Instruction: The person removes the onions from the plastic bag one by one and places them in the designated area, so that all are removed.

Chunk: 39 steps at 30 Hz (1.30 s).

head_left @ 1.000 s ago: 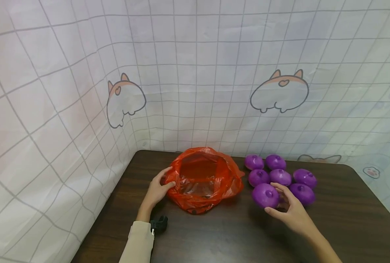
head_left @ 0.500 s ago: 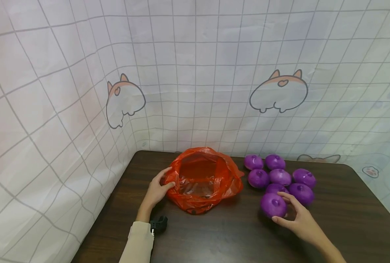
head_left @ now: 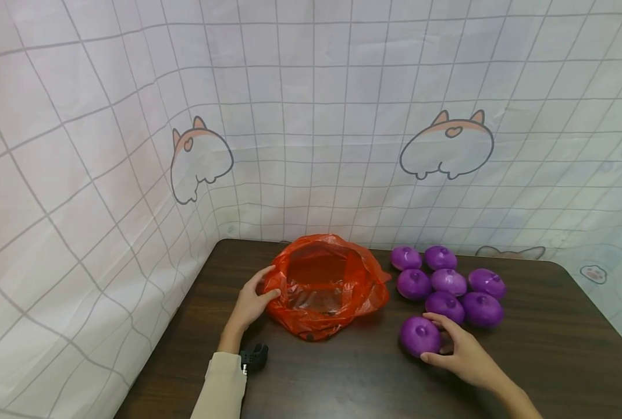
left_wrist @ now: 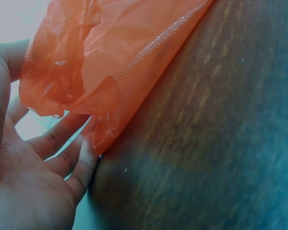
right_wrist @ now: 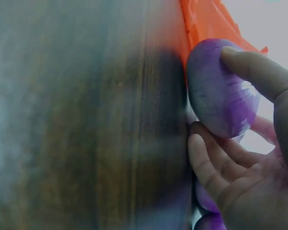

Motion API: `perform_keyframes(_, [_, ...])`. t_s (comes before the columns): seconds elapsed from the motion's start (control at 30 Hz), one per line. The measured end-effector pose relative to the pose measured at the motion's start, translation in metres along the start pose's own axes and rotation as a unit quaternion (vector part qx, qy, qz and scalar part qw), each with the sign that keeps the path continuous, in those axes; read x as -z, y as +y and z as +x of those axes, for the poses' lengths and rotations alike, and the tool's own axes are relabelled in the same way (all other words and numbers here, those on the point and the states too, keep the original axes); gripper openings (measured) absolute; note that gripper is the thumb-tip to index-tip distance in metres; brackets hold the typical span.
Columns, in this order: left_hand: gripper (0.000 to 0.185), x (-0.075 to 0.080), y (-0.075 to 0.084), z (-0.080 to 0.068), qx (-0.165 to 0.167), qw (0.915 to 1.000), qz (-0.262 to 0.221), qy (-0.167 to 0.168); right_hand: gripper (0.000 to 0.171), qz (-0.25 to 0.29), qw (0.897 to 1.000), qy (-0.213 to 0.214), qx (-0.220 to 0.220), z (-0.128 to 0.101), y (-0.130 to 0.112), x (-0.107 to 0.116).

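Curling round a purple onion, the right hand has it in its grip, thumb on top and fingers underneath, low over the dark wooden bench and in front of the others; six more purple onions lie clustered behind it, near the bench's back edge; the left hand pinches the near rim of the open orange plastic bag, thumb over the edge, fingers behind it; a checked cloth with cartoon animals hangs behind.
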<state>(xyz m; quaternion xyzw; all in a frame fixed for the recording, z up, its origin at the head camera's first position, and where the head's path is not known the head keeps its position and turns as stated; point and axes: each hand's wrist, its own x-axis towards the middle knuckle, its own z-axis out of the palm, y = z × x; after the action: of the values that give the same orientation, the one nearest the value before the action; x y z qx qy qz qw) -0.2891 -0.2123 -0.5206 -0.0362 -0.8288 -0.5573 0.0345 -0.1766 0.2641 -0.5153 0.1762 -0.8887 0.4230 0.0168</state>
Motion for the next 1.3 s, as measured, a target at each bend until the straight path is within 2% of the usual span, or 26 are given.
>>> perform_keyframes(0.43, [0.06,-0.002,-0.001,0.0,0.0,1.0,-0.003,0.0,0.078,-0.062,0.998,-0.003,0.002,0.004,-0.005,0.006])
perform_keyframes(0.67, [0.061,-0.002,-0.001,0.0,-0.005,1.0,-0.003,-0.004,0.079,-0.1,0.995,-0.009,-0.027,0.007,-0.007,0.008])
perform_keyframes(0.77, [0.061,-0.002,-0.001,0.0,-0.006,1.0,-0.001,-0.002,0.079,-0.103,0.994,-0.01,-0.038,0.009,-0.008,0.007])
perform_keyframes(1.0, [0.06,-0.002,-0.001,0.0,-0.004,1.0,0.0,-0.004,0.078,-0.116,0.993,-0.012,-0.032,0.012,-0.009,0.007])
perform_keyframes(1.3, [0.061,0.001,-0.001,0.001,-0.007,1.0,0.001,-0.005,0.078,-0.102,0.994,-0.019,-0.028,0.011,-0.01,0.01])
